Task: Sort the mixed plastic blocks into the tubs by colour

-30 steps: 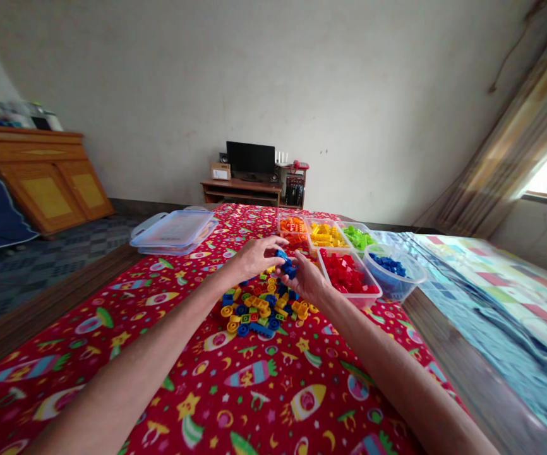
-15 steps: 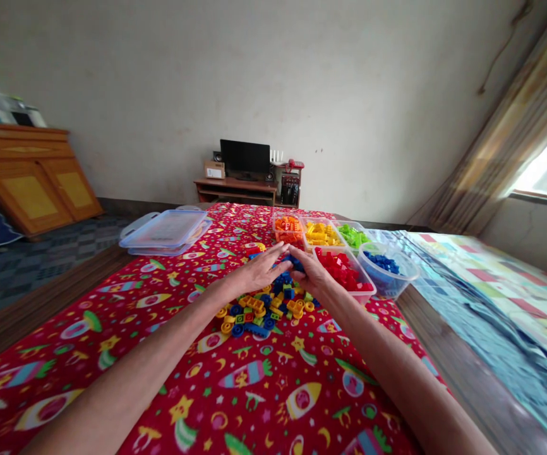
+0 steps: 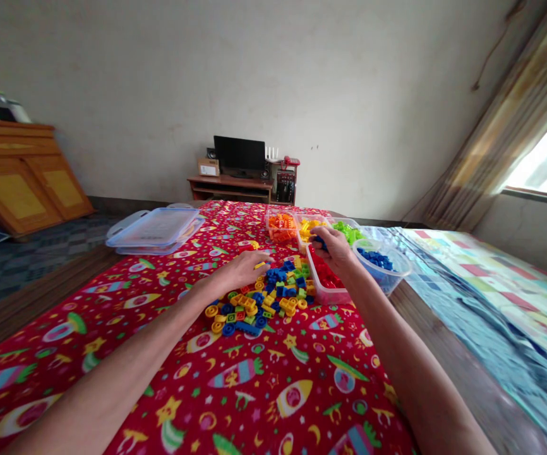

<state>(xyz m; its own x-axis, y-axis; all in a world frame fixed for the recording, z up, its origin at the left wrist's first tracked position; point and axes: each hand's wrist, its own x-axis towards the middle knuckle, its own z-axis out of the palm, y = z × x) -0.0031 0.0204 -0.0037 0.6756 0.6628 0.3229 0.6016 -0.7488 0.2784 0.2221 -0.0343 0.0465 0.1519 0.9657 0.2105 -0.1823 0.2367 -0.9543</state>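
Observation:
My right hand is closed on dark blue building blocks, held above the box of red blocks. How many it holds I cannot tell. At the far left edge of a mixed pile of building blocks, my left hand is low, its fingers stretched out and apart. A bit of yellow shows by its fingertips; whether it touches them is unclear. Blue, yellow, green and a few red blocks make up the pile. A round clear tub of blue blocks stands to the right of my right hand.
Clear boxes hold orange blocks, yellow blocks and green blocks behind the red ones. Stacked clear lids lie at the left edge of the red patterned cloth. A monitor stands on a desk beyond.
My hands, close together over the pile before, have parted. The right one has moved right with blue blocks to above the red box; the left has drawn slightly left.

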